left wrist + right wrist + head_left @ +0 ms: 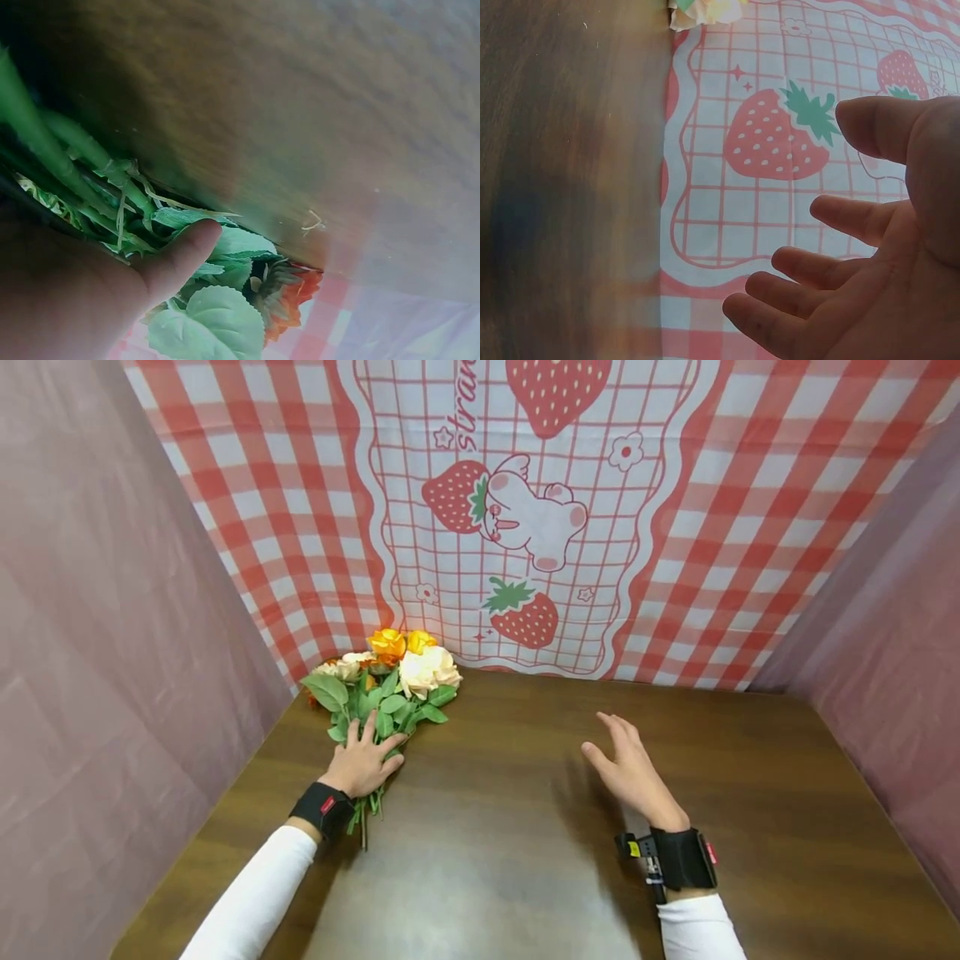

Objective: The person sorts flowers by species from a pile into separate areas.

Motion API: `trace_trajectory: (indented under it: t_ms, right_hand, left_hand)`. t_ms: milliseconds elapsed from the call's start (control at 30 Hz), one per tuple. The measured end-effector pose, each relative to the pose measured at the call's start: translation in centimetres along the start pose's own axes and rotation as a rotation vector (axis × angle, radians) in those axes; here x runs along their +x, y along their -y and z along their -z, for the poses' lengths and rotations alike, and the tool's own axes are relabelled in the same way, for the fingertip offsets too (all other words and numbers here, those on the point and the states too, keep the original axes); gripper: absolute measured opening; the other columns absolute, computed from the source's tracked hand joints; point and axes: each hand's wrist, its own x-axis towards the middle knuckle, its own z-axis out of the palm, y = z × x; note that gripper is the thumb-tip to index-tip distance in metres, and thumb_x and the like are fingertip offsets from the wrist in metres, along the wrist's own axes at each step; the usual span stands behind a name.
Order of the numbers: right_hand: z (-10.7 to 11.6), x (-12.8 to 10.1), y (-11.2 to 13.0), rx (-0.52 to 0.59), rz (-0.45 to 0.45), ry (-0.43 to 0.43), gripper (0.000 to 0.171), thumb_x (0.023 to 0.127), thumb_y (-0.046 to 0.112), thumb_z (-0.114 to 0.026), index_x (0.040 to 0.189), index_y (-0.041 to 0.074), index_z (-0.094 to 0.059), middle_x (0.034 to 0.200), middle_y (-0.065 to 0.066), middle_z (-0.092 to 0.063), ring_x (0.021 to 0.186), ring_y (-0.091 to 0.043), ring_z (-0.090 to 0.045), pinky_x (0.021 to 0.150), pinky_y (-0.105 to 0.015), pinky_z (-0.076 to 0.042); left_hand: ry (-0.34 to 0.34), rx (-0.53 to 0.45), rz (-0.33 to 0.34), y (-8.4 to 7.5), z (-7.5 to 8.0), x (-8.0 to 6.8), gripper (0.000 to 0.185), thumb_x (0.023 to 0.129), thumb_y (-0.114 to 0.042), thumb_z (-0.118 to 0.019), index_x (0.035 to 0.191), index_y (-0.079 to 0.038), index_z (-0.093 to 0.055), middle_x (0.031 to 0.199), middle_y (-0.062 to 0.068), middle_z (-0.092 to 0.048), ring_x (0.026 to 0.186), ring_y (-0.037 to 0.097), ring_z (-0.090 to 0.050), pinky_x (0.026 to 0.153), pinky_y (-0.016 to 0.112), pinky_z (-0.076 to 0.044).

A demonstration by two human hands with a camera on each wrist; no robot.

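Note:
A bouquet of flowers (pixel 392 703) lies at the back left of the table, with orange blooms (pixel 387 645), a large cream bloom (pixel 429 672) and green leaves. Its stems (pixel 363 827) point toward the near side. My left hand (pixel 362 768) rests on the stems below the leaves, fingers spread. In the left wrist view the straight thumb (pixel 184 259) lies along green stems (pixel 75 150), near an orange-red flower (pixel 295 300). Over the right part of the table, my right hand (pixel 633 774) is held with fingers extended and nothing in it. Its palm and fingertips show in the right wrist view.
The brown wooden table (pixel 495 827) has a red-and-white checked cloth (pixel 765 527) with strawberry prints hanging behind it. Pinkish curtains (pixel 97 652) stand along both sides. A black strap with a small device (pixel 682 858) is on the right wrist.

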Motion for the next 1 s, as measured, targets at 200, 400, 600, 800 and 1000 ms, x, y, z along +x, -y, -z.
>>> trace_trajectory:
  t_ms: [200, 400, 600, 800, 1000]
  right_hand:
    - [-0.6, -0.9, 0.0, -0.002, -0.002, 0.013, 0.062, 0.102, 0.025, -0.056, 0.15, -0.005, -0.031, 0.153, -0.035, -0.02, 0.142, -0.049, -0.024, 0.109, -0.064, -0.027]
    - [-1.2, -1.5, 0.2, 0.003, -0.013, 0.022, 0.062, 0.101, 0.023, -0.057, 0.15, -0.003, -0.031, 0.154, -0.033, -0.021, 0.142, -0.047, -0.025, 0.109, -0.064, -0.029]
    - [-1.0, -1.2, 0.7, -0.002, -0.006, 0.023, 0.063, 0.101, 0.026, -0.057, 0.152, -0.001, -0.031, 0.156, -0.031, -0.02, 0.143, -0.046, -0.024, 0.109, -0.064, -0.029]
    - [-0.1, -0.7, 0.9, -0.022, 0.015, -0.012, 0.062, 0.1, 0.023, -0.059, 0.151, -0.001, -0.032, 0.154, -0.032, -0.022, 0.142, -0.047, -0.025, 0.109, -0.064, -0.029]
    - [0.3, -1.0, 0.7, -0.02, 0.005, -0.021, 0.063, 0.101, 0.024, -0.059, 0.151, -0.001, -0.032, 0.154, -0.032, -0.022, 0.142, -0.046, -0.026, 0.109, -0.064, -0.029]
  left_hand:
    - [0.003, -0.034, 0.014, 0.0, -1.3, -1.1, 0.049, 0.104, -0.044, -0.045, 0.149, -0.024, -0.046, 0.161, 0.031, -0.006, 0.141, 0.062, -0.01, 0.091, 0.079, -0.034]
    - [-0.001, -0.053, 0.01, 0.1, -2.0, -1.8, 0.048, 0.104, -0.043, -0.047, 0.148, -0.024, -0.047, 0.161, 0.03, -0.008, 0.14, 0.062, -0.011, 0.086, 0.08, -0.036]
    - [0.038, -0.08, 0.042, 0.1, -1.4, -1.5, 0.048, 0.104, -0.04, -0.048, 0.148, -0.022, -0.046, 0.16, 0.031, -0.006, 0.14, 0.063, -0.007, 0.085, 0.081, -0.035]
    - [0.09, -0.178, 0.061, -0.5, 0.4, -0.2, 0.05, 0.102, -0.037, -0.053, 0.148, -0.02, -0.044, 0.159, 0.034, -0.002, 0.14, 0.064, 0.001, 0.088, 0.085, -0.027]
    - [0.097, -0.272, 0.064, -1.2, 2.1, -0.6, 0.051, 0.099, -0.027, -0.06, 0.147, -0.017, -0.045, 0.158, 0.035, 0.001, 0.138, 0.065, 0.006, 0.089, 0.086, -0.022]
